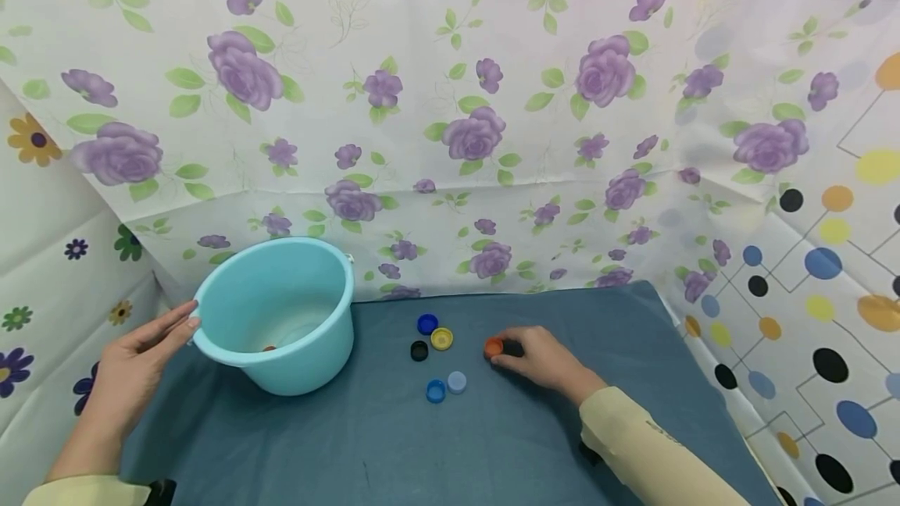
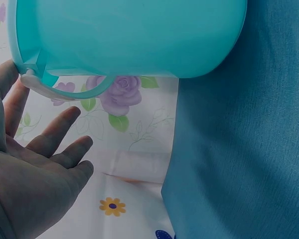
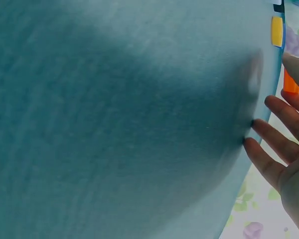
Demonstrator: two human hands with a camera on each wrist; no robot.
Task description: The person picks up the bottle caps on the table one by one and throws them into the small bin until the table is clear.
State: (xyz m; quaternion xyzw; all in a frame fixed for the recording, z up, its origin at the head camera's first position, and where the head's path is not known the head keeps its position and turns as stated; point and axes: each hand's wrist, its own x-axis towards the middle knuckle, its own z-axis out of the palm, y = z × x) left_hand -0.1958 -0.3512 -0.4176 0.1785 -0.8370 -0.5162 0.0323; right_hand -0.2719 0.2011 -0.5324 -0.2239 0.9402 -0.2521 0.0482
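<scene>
A light blue bucket (image 1: 298, 369) stands at the left of the cloth-covered table. My left hand (image 1: 135, 369) pinches its rim with thumb and index finger, beside the handle (image 2: 97, 89); the other fingers extend loosely below. Inside the bucket, a small reddish piece (image 1: 269, 348) shows, mostly hidden by the near wall. My right hand (image 1: 540, 358) pinches an orange bottle cap (image 1: 494, 347) between thumb and index finger, at table level. In the middle lie a dark blue cap (image 1: 427, 324), a yellow cap (image 1: 441, 339) and a black cap (image 1: 419, 350), with a blue cap (image 1: 436, 391) and a pale blue cap (image 1: 456, 383) nearer.
Blue-grey cloth (image 1: 394, 451) covers the table. Behind it hangs a white sheet with purple flowers (image 1: 474, 133). Patterned sheets also close in the left side and the right side, where coloured dots (image 1: 831, 365) show.
</scene>
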